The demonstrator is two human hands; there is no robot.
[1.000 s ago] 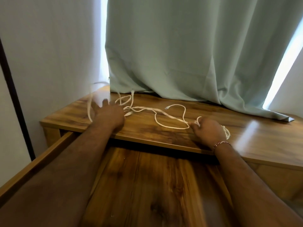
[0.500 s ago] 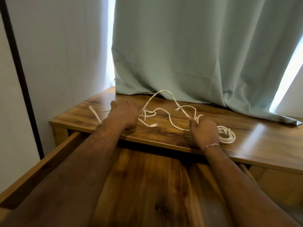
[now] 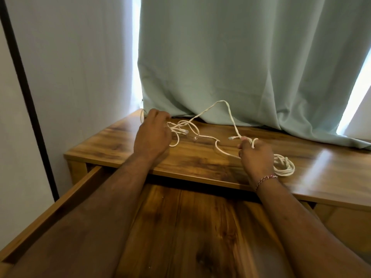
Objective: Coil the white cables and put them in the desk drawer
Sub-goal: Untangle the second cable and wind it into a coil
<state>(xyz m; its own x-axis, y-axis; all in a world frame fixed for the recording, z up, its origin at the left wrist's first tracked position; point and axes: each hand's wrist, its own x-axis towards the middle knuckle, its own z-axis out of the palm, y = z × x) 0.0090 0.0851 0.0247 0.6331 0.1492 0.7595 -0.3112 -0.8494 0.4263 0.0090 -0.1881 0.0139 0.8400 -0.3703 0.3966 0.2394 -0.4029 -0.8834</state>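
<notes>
Head view, right hand: the right hand (image 3: 256,157) is curled round loops of the white cables (image 3: 204,135), with a turn showing over its knuckles – it serves as the former on which the coil is built.
Head view, coil: a finished bundle of turns (image 3: 285,165) lies on the tabletop (image 3: 200,161) just beyond and to the outside of that hand, likely kept there so the wound part stays together.
Head view, left hand: the left hand (image 3: 152,135) has its fingers bent over the loose tangle at the far edge; it seems to hold a strand, though the fingertips are hidden, so the grip is a judgement.
Head view, slack: between the two hands a length arches up off the wood towards the curtain (image 3: 241,67) – lifted clear, probably to feed the next turn without snagging.
Head view, plugs: one connector end lies just in front of the right hand, another beside the left.
Head view, drawer: the desk drawer (image 3: 180,227) stands pulled out under both forearms, ready to receive the coil; no cable is in it yet.
</notes>
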